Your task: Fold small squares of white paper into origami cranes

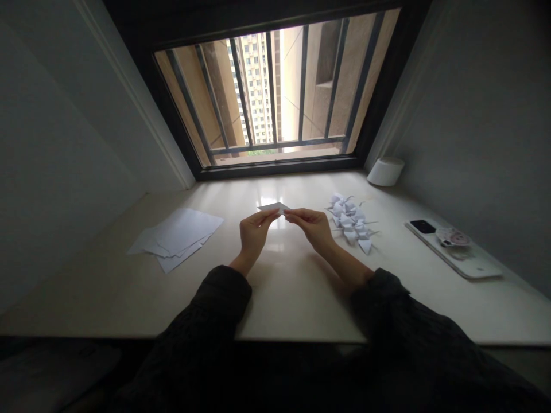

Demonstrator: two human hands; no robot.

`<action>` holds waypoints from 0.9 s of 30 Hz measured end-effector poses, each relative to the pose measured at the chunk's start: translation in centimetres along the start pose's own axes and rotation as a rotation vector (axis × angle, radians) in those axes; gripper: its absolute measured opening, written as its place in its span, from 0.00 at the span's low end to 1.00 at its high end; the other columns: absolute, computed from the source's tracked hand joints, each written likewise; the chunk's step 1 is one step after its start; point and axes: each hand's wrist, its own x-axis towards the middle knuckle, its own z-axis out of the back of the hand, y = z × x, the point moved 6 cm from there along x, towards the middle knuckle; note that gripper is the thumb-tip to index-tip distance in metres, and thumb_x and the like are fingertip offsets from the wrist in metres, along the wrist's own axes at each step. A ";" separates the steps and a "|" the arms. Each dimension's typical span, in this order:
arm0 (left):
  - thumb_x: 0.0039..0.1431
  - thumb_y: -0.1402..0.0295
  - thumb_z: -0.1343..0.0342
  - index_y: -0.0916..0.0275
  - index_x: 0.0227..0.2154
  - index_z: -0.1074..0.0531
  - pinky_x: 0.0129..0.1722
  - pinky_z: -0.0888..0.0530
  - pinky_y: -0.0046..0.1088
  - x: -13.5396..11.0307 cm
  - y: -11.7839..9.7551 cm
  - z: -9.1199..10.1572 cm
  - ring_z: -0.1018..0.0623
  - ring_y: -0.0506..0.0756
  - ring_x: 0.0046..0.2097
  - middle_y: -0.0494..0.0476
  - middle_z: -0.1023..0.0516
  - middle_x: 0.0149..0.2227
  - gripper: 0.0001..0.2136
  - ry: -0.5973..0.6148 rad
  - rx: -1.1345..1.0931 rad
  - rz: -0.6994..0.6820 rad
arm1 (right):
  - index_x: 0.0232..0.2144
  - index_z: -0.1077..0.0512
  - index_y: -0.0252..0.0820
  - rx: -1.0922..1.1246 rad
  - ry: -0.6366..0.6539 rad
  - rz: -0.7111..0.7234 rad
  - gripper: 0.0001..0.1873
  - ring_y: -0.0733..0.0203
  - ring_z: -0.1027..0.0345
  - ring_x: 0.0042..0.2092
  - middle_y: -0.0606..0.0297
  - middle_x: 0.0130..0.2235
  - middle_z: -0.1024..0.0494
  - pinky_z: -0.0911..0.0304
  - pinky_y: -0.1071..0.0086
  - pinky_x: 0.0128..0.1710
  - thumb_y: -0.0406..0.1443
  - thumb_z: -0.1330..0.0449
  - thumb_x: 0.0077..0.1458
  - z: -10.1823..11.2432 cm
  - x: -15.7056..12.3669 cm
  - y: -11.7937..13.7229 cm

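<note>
A small folded piece of white paper (274, 206) is held just above the pale sill-like table (279, 298) in the middle of the view. My left hand (255, 232) pinches its left end with fingers closed. My right hand (313, 226) pinches its right end the same way. Both sleeves are dark. A pile of several small folded white paper figures (350, 223) lies just right of my right hand.
A loose stack of white paper sheets (176, 236) lies to the left. A white phone (454, 248) with a round grip lies at the right. A white cylinder (385, 171) stands in the back right corner. A barred window (275, 92) runs along the back.
</note>
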 end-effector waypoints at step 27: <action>0.49 0.64 0.37 0.59 0.34 0.21 0.46 0.23 0.39 0.2 -0.5 0.0 0.19 0.57 0.40 0.55 0.18 0.37 0.09 0.046 0.012 -0.069 | 0.29 0.20 0.44 0.245 0.016 -0.226 0.15 0.58 0.25 0.35 0.64 0.30 0.18 0.32 0.59 0.47 0.39 0.27 0.33 0.3 0.8 -2.4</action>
